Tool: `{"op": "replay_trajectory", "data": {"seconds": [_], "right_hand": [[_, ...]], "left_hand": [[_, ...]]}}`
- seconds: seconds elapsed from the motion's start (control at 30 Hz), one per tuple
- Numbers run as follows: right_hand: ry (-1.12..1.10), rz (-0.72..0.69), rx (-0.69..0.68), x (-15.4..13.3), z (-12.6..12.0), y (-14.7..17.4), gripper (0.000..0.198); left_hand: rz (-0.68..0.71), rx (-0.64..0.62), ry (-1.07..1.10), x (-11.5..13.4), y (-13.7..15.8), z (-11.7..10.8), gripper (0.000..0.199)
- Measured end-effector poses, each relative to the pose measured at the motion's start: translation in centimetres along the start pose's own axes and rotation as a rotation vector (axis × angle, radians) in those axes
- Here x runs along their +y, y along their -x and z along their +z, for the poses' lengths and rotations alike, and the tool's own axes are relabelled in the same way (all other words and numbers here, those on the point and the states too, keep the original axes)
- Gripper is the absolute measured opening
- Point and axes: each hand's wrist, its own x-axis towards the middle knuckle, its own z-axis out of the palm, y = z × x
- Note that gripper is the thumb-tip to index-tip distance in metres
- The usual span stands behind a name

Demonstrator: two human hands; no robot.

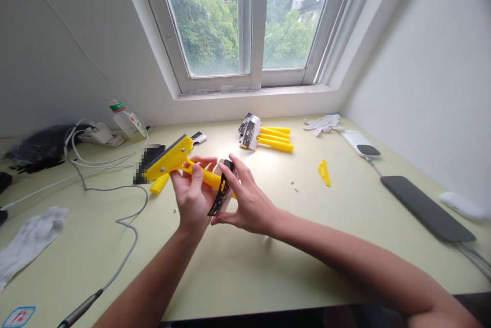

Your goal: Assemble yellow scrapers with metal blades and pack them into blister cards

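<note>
My left hand (194, 197) is closed round a yellow scraper (171, 159), whose wide head with two screws and a dark edge tilts up to the left. A black-and-white cardboard label (222, 190) sits around or against the lower handle. My right hand (249, 200) grips this label between thumb and fingers, close beside my left hand. Under the scraper's head, part of another yellow handle (160, 183) shows on the table. A dark item (151, 159) behind the head is partly pixelated, so I cannot make out what it is.
Several yellow-handled scrapers with labels (268, 138) lie near the window. A loose yellow blade-head piece (324, 173) and small screws (295, 189) are on the right. Cables (111, 161), a bottle (125, 121) and a white glove (32, 238) lie left; a grey pad (425, 208) right.
</note>
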Motion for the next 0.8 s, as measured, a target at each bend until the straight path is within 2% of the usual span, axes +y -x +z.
{"op": "replay_trajectory", "data": {"seconds": [0.1,0.2,0.3,0.4,0.47,0.53,0.67,0.73,0.8], "right_hand": [[-0.197,0.042,-0.064,-0.1,-1.1,-0.4,0.119],[-0.454,0.139,-0.088,-0.1,-2.4,-1.1,0.103],[-0.649,0.306,-0.095,0.7,-3.3,-1.8,0.087],[-0.755,0.432,-0.27,1.7,-3.6,-2.2,0.07],[-0.854,0.445,-0.332,2.1,-3.5,-2.2,0.061],[-0.953,0.43,-0.285,2.2,-3.3,-2.1,0.06],[-1.051,0.41,-0.153,2.1,-3.1,-2.0,0.059],[-1.067,0.439,-0.156,2.1,-3.1,-2.0,0.062],[-1.068,0.471,-0.229,2.1,-3.1,-2.1,0.066]], "left_hand": [[-0.186,0.001,-0.018,-0.4,-0.2,-0.4,0.016],[-0.278,0.032,-0.005,-0.7,-0.8,-1.0,0.021],[-0.278,0.024,0.056,-0.8,-1.0,-1.2,0.023],[-0.285,-0.04,0.085,-0.7,-0.7,-1.1,0.023],[-0.257,-0.078,0.06,-0.5,-0.6,-1.0,0.025],[-0.219,-0.105,0.007,-0.2,-0.8,-1.2,0.026],[-0.23,-0.177,-0.094,0.4,-2.0,-2.2,0.023],[-0.213,-0.198,-0.125,0.6,-2.7,-2.7,0.022],[-0.187,-0.185,-0.135,0.6,-3.0,-3.0,0.023]]}}
